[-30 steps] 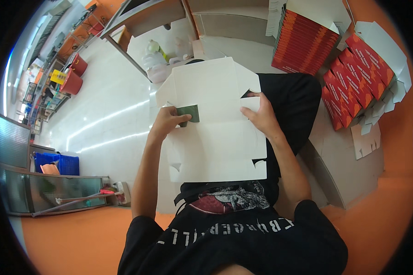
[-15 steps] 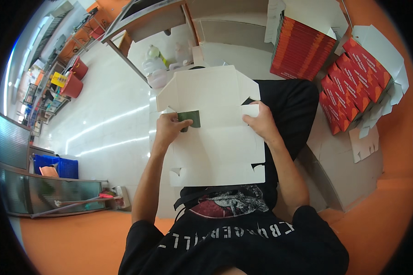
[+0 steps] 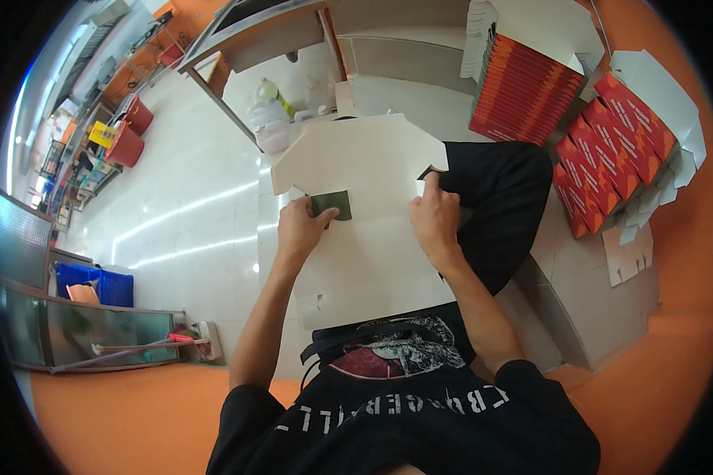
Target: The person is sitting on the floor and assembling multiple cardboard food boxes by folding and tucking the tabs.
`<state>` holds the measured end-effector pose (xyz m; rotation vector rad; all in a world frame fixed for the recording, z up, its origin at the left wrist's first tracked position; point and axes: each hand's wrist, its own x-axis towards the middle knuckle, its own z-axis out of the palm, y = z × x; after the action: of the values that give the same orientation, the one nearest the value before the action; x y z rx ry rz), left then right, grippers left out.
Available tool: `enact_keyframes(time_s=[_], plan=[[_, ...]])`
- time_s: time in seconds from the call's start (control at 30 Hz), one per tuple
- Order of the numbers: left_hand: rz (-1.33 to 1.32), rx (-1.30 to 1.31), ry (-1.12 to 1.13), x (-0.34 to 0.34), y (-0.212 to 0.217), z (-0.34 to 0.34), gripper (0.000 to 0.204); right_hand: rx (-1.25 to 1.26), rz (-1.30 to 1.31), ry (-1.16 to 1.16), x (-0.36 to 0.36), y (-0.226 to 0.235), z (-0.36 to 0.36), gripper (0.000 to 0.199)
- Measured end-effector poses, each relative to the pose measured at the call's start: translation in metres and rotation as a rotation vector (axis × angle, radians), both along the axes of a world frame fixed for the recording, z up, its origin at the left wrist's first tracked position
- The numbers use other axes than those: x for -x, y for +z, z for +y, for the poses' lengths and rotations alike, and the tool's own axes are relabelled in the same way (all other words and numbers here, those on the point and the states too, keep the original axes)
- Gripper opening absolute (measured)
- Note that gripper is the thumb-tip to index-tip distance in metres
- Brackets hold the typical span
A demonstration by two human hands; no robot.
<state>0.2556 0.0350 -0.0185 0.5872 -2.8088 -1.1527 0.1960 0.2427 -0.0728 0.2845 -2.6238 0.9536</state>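
Observation:
A flat cardboard box blank, white on its inner face with cut corners and slots, lies across my lap. At its left edge my left hand is closed on a folded-in side flap whose dark green outer face shows; thumb and fingers pinch it. My right hand is at the opposite edge, its fingers curled around the border beside a small white tab. Part of that tab is hidden behind the fingers.
A tall stack of red-and-orange folded boxes stands at the far right, with more red boxes leaning beside it. Plastic bottles sit under a metal-framed table. At the left are a blue crate and red buckets.
My right hand has shifted slightly left and turned, covering more of the right tab. The left hand has moved a little right with the green flap still pinched.

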Motion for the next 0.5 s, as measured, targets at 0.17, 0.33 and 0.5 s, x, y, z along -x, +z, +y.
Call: enact_keyframes(time_s=[0.17, 0.33, 0.5], plan=[[0.121, 0.009, -0.02, -0.008, -0.005, 0.006, 0.025, -0.123, -0.036, -0.06, 0.004, -0.002, -0.009, 0.018], [0.189, 0.0, -0.025, -0.012, -0.014, 0.003, 0.027, -0.119, -0.086, -0.054, 0.007, -0.001, -0.011, 0.019], [0.214, -0.146, -0.055, -0.012, -0.025, -0.013, 0.027, 0.242, -0.209, 0.174, 0.007, 0.025, 0.023, 0.016]])
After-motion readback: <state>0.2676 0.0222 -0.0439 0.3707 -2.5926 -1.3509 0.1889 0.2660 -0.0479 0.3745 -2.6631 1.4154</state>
